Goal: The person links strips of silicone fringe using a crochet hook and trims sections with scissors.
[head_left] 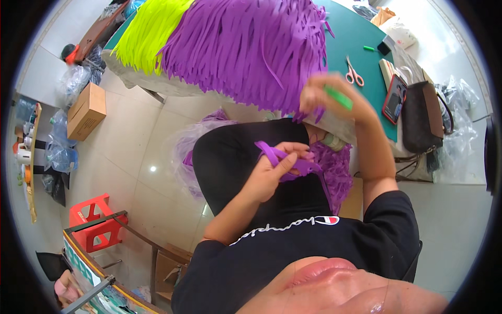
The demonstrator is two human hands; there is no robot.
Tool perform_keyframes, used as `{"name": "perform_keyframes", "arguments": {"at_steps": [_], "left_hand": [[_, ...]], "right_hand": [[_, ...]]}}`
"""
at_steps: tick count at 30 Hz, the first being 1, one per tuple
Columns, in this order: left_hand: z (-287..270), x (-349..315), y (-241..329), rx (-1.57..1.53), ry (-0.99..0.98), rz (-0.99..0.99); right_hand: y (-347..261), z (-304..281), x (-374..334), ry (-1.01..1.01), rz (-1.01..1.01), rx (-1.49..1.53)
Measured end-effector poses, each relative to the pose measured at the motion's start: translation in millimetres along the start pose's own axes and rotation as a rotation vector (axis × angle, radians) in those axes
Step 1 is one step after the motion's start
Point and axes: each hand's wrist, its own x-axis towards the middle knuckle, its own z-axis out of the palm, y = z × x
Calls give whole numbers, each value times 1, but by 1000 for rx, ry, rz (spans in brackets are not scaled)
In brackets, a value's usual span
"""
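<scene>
A bunch of purple strips (pixel 298 170) lies in my left hand (pixel 277 170) over my lap, its fingers closed around them. My right hand (pixel 334 97), blurred by motion, is raised at the table's near edge with bent fingers. A bright green, handle-like object (pixel 339 98) shows against it; its exact kind is unclear. Those right fingertips are beside the lower right ends of a thick row of purple strips (pixel 230 52) hanging over the table edge. Left of that row hang yellow-green strips (pixel 149 31). Whether the right fingertips also pinch a strip is hard to make out.
On the green table (pixel 366 73) lie pink-handled scissors (pixel 354 73), a phone (pixel 395 99) and a small green item (pixel 369 48). A brown bag (pixel 421 118) sits right. More purple strips (pixel 334 172) are beside my leg. A cardboard box (pixel 87 111) and red stool (pixel 97 222) stand left.
</scene>
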Motion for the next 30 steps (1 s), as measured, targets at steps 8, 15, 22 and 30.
{"name": "perform_keyframes", "arguments": {"at_steps": [8,15,22,30], "left_hand": [[16,2,26,-137,53,89],[36,7,6,38,127,99],[63,8,2,145,188,163],[75,2,16,375,235,206]], "right_hand": [[40,66,-116,409,63,457],[31,59,-153,451,-42,397],[48,76,-148,544,-115,267],[71,73,-150,371,-190,508]]}}
